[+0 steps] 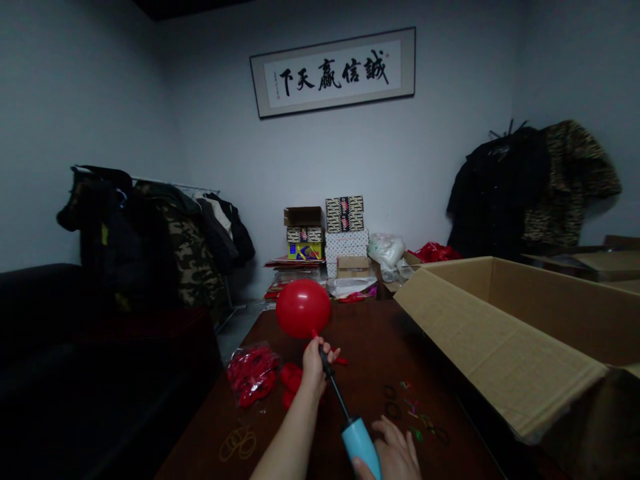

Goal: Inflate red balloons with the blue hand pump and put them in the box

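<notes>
A round, inflated red balloon [303, 308] sits on the nozzle end of a hand balloon pump [361, 448] with a light blue barrel. My left hand [316, 360] is closed round the balloon's neck and the pump's black end, some fingers lifted. The grey rod shows between this end and the barrel. My right hand [395, 448] holds the barrel near the bottom edge, thumb on one side and fingers on the other. Behind my left forearm lie loose red balloons [291, 381], partly hidden. A clear bag of red balloons [254, 373] rests to their left.
Tan rubber bands [238, 444] lie at the front left of the brown table [370, 333]. Dark and coloured bands [413, 408] are scattered on the right. An open cardboard box [500, 333] borders the right side. Stacked boxes [346, 250] stand beyond the far edge.
</notes>
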Demonstrator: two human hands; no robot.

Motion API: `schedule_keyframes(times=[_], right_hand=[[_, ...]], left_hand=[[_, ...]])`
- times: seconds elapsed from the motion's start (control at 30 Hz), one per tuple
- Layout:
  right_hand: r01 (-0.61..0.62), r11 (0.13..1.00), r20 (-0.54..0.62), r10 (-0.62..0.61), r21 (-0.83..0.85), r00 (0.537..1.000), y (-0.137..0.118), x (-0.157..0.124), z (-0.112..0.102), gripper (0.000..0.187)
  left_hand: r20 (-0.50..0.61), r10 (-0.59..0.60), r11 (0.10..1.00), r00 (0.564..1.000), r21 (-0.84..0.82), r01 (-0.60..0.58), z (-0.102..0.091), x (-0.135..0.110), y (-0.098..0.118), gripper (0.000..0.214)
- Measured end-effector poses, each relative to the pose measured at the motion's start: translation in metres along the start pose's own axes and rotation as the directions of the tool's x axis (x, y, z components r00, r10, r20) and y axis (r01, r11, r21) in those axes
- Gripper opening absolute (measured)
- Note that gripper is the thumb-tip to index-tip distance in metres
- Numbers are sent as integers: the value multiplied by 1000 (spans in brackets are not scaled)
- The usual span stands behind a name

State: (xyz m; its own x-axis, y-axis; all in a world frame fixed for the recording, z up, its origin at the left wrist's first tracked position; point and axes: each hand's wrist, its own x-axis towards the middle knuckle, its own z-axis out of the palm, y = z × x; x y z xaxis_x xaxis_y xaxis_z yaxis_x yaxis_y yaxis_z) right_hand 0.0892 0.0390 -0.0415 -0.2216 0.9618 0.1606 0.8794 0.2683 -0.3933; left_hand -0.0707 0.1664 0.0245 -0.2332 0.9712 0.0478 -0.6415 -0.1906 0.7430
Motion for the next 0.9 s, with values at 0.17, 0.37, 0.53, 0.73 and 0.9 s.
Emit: schedule_keyframes(times=[0.17,0.37,0.53,0.73,0.9], right_hand=[[-35,994,-26,38,108,999,1,16,-9,57],[-60,986,1,61,158,998,1,22,-5,57],[-75,981,37,69,179,997,0,20,5,57],[-46,987,10,45,156,999,0,19,8,55],[-45,998,-44,43,-40,998,2,8,13,47]], left_hand=[[28,-76,997,997,19,76,4,-24,-34,28],[28,-104,988,994,114,100,1,-33,-48,32],[77,-39,985,996,169,25,2,-28,-49,33],[81,1,979,997,202,-17,8,-13,-41,34],[27,71,985,997,156,-74,2,6,-21,29]])
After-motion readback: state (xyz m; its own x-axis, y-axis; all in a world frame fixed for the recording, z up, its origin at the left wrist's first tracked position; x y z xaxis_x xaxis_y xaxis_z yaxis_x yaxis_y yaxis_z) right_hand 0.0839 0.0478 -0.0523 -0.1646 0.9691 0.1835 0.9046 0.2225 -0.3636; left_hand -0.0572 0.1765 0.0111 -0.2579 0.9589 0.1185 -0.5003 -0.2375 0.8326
